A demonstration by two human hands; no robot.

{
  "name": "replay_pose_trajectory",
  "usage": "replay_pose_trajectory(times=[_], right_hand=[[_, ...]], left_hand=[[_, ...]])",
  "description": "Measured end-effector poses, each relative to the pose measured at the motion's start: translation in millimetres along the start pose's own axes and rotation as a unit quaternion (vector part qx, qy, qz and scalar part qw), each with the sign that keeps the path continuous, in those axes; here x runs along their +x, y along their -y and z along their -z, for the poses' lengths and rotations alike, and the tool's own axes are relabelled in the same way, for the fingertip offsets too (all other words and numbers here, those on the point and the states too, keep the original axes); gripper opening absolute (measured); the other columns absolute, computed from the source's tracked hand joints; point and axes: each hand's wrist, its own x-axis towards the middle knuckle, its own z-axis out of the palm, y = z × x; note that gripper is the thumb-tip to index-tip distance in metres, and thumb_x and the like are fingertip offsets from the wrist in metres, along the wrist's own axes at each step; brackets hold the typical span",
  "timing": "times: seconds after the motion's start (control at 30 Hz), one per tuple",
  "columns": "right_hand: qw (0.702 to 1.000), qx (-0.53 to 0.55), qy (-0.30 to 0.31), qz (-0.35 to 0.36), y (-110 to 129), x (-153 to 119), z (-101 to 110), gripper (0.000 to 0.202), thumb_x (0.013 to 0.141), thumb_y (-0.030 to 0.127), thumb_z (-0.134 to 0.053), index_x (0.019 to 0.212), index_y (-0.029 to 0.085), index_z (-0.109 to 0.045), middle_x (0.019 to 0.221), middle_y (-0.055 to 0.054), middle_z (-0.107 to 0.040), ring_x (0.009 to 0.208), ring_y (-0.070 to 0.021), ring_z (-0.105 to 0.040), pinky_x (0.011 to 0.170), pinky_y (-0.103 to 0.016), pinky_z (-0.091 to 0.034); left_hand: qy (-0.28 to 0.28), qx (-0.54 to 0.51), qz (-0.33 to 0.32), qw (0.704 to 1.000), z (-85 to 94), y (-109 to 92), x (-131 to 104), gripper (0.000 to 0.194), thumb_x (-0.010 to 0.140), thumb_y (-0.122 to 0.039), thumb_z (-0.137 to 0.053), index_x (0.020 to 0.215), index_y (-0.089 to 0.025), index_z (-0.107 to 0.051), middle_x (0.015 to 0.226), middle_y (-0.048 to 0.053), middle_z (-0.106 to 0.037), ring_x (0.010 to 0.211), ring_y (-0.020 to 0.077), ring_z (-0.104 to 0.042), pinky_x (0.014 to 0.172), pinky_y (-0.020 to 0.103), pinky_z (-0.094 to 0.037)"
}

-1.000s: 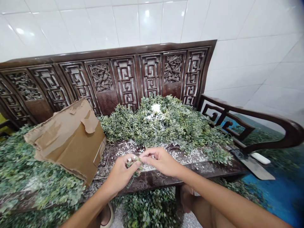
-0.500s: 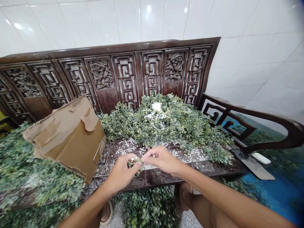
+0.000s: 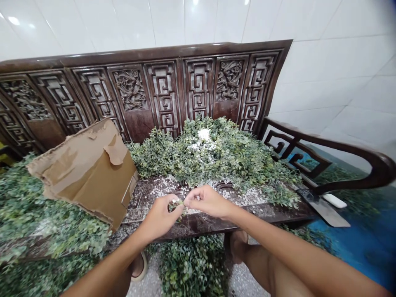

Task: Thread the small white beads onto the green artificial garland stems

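My left hand point(image 3: 162, 218) is closed around a small sprig of artificial leaves point(image 3: 178, 208), with a bit of white showing among them. Thumb and forefinger of my right hand point(image 3: 208, 202) pinch together at the sprig's right side; whatever sits between those fingertips is too small to make out. Both hands hover over the front edge of a dark wooden bench point(image 3: 198, 225). Behind them, many small white round pieces point(image 3: 163, 185) lie scattered on the seat. A large heap of green artificial foliage point(image 3: 247, 156) rests against the backrest, topped by a pile of white pieces point(image 3: 204, 135).
A torn cardboard piece point(image 3: 93, 177) leans at the left beside more foliage point(image 3: 71, 231). Further greenery point(image 3: 194, 268) stands on the floor below the bench. At the right, a flat dark object point(image 3: 324, 210) and a white case point(image 3: 335, 201) lie near the carved armrest point(image 3: 355, 152).
The view has tilted down slightly. My left hand still grips the sprig, and my right fingertips stay at its side with only a small shift.
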Motion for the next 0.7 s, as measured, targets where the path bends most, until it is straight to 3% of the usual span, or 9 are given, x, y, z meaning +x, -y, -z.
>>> replay_pose_trajectory(times=[0.17,0.33,0.43,0.57,0.7], right_hand=[[0.998,-0.05,0.018,0.03,2.9,-0.3,5.3,0.02,0.08,0.029,-0.063,0.081,0.011,-0.073,0.072,-0.004,-0.068,0.064,-0.0132,-0.055,0.061,-0.024,-0.04],[0.991,-0.104,0.078,0.023,-0.2,-3.4,7.1,0.017,0.08,0.021,-0.059,0.079,0.011,-0.072,0.071,-0.003,-0.067,0.062,-0.012,-0.053,0.059,-0.022,-0.039],[0.988,-0.103,0.119,0.007,-6.7,-4.5,6.1,0.015,0.076,0.015,-0.057,0.079,0.011,-0.071,0.071,-0.002,-0.067,0.062,-0.0114,-0.053,0.057,-0.022,-0.039],[0.984,-0.097,0.151,-0.011,-16.6,-3.4,7.5,0.015,0.072,0.011,-0.056,0.078,0.012,-0.07,0.07,-0.001,-0.066,0.061,-0.0106,-0.053,0.059,-0.021,-0.04],[0.973,-0.098,0.21,-0.013,-28.8,-1.7,11.7,0.017,0.072,0.012,-0.057,0.081,0.011,-0.071,0.072,-0.001,-0.068,0.063,-0.0105,-0.055,0.061,-0.022,-0.041]], left_hand=[[0.029,-0.012,0.014,0.999,3.6,1.6,4.2,0.021,0.084,-0.032,-0.05,0.077,-0.016,-0.064,0.072,0.001,-0.069,0.072,0.019,-0.062,0.07,0.027,-0.044],[0.118,-0.007,-0.01,0.993,3.4,13.6,7.2,0.022,0.082,-0.033,-0.052,0.076,-0.016,-0.065,0.078,0.002,-0.07,0.077,0.0199,-0.062,0.073,0.028,-0.044],[0.162,-0.026,0.012,0.986,-1.4,19.9,6.9,0.019,0.08,-0.032,-0.054,0.075,-0.017,-0.065,0.072,0.0,-0.068,0.072,0.0185,-0.061,0.069,0.026,-0.043],[0.182,-0.043,0.044,0.981,-7.5,22.6,5.1,0.018,0.079,-0.03,-0.054,0.072,-0.016,-0.064,0.067,-0.001,-0.064,0.066,0.0165,-0.058,0.063,0.024,-0.041],[0.207,-0.038,0.034,0.977,-12.1,25.2,2.7,0.017,0.077,-0.029,-0.056,0.073,-0.015,-0.065,0.067,-0.002,-0.062,0.065,0.015,-0.054,0.059,0.023,-0.037]])
